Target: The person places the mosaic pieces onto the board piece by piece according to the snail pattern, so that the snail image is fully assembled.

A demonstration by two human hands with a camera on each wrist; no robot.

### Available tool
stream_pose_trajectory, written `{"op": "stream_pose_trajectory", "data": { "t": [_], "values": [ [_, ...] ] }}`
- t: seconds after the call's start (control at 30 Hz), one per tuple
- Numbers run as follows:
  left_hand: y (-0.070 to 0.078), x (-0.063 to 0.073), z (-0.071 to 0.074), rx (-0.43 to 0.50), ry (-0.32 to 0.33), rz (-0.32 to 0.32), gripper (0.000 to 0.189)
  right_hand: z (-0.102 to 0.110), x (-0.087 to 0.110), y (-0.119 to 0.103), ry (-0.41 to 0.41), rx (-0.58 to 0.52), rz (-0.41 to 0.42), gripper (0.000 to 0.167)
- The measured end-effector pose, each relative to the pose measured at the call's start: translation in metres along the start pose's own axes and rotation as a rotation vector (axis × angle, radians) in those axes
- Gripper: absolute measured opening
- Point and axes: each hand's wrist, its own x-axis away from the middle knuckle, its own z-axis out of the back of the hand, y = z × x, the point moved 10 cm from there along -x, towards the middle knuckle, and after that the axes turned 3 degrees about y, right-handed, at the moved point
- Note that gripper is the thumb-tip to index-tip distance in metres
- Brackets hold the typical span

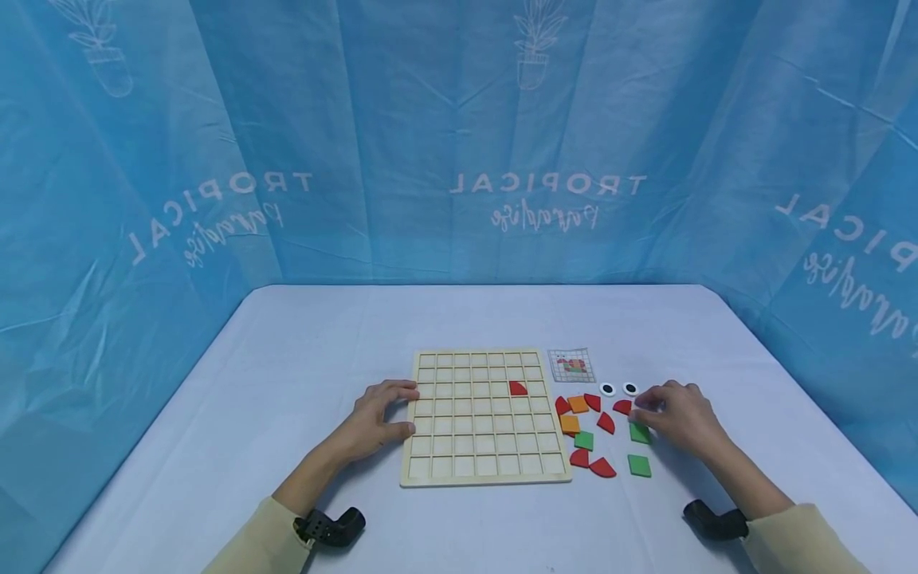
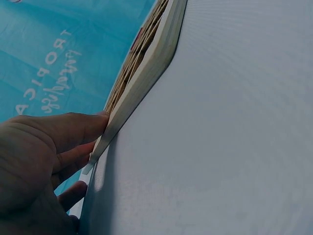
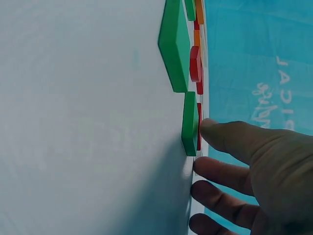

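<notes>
Board [image 1: 484, 424] touches left fingers [image 1: 398, 394], red piece [image 1: 622, 406] beside right fingers [image 1: 649, 396].

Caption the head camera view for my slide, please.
Left hand touching a gridded board bearing one red quarter-circle; right hand at another red piece, near green tiles, before a blue backdrop.

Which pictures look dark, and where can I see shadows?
Head view: the white table looks bright, with soft shadows by the left hand and right hand; left wrist view: darker, the hand dim, a shadow on the table beside the board; right wrist view: also dim, a big soft-edged shadow spreading across the table near the lower green piece.
</notes>
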Motion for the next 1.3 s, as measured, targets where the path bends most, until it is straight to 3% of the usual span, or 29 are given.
{"op": "stream_pose_trajectory", "data": {
  "t": [0.43, 0.8, 1.03, 1.3],
  "values": [
    [0.001, 0.000, -0.001, -0.006, -0.002, 0.009, 0.045, -0.012, -0.006, -0.023, -0.022, 0.030, 0.125, 0.045],
    [-0.001, -0.001, 0.000, -0.018, 0.006, 0.021, 0.045, -0.012, -0.007, -0.021, -0.006, 0.043, 0.111, 0.043],
    [0.001, 0.000, 0.000, -0.010, 0.006, -0.020, 0.045, -0.008, -0.006, -0.014, 0.016, 0.012, 0.089, 0.037],
    [0.001, 0.000, -0.001, 0.001, 0.000, -0.019, 0.045, -0.009, -0.008, -0.013, 0.004, 0.009, 0.100, 0.034]
  ]
}}
